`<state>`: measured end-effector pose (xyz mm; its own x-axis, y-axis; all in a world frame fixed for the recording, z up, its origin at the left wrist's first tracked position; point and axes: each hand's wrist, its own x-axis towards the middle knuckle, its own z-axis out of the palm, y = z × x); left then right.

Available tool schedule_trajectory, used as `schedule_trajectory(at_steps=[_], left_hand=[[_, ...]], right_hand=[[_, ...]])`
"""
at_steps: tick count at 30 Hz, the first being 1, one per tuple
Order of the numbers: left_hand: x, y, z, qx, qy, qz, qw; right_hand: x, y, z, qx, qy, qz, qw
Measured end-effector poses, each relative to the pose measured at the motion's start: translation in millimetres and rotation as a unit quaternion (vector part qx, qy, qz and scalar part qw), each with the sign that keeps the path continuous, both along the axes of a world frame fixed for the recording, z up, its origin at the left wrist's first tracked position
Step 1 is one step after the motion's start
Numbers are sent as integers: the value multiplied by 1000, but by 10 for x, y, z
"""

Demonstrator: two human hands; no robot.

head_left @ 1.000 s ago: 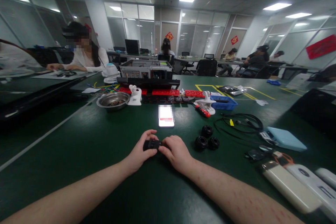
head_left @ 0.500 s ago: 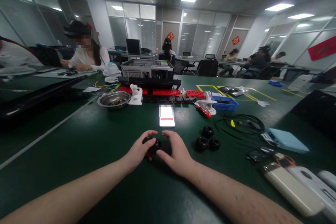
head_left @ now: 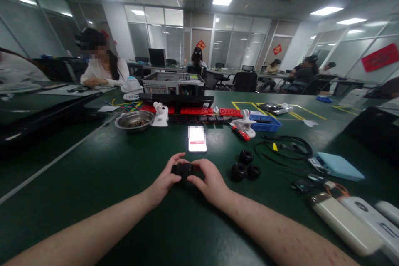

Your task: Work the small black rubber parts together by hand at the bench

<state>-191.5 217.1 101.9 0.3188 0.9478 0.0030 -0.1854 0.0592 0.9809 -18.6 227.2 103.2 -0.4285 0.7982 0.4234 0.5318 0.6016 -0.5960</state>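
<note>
Between my two hands is a black cylindrical part (head_left: 183, 170), lying roughly sideways just over the green table. My left hand (head_left: 166, 179) grips its left end, thumb below and fingers above. At the other end, the fingers and thumb of my right hand (head_left: 209, 178) close around it. Fingers hide some of its surface, and its exact kind is unclear. To the right stand several black ring-like parts with round openings, among them a front one (head_left: 239, 171) and a rear one (head_left: 246, 156). A lit phone (head_left: 197, 143) lies beyond my hands.
Farther back are a metal bowl (head_left: 136, 121) of small pieces, a white stand (head_left: 160, 115), an open computer case (head_left: 173, 84), a red-handled screwdriver (head_left: 242, 133) and a blue tray (head_left: 266, 124). Black cables (head_left: 285, 148) and a light-blue box (head_left: 339, 166) lie right. A person (head_left: 104, 64) sits far left.
The black part has turned so its long side shows. My right fingers and thumb have closed onto its right end; before, they were curved beside it. My left thumb has shifted lower.
</note>
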Motion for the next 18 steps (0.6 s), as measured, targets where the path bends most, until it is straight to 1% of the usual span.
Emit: schedule_trajectory(at_steps=[1, 3, 5, 7, 10, 12, 15, 18], left_hand=[[6, 6, -1, -18, -3, 1, 1000], [25, 17, 3, -47, 23, 13, 999], [39, 24, 13, -57, 60, 20, 996], [41, 20, 25, -54, 67, 19, 996], [24, 0, 40, -47, 50, 14, 998], [10, -13, 42, -36, 41, 6, 998], [-3, -14, 36, -13, 36, 1, 999], [-6, 0, 23, -4, 38, 7, 999]], right_hand=[[3, -12, 9, 12, 4, 11, 1000], [4, -41, 28, 39, -4, 33, 999], [-2, -73, 43, 66, -16, 45, 997], [-11, -93, 48, 73, -11, 44, 996], [-14, -68, 25, 30, 39, -7, 999], [-4, -18, -1, -9, 44, -38, 998], [12, 46, -26, -28, -16, -36, 999], [6, 40, -12, -11, -66, -32, 997]])
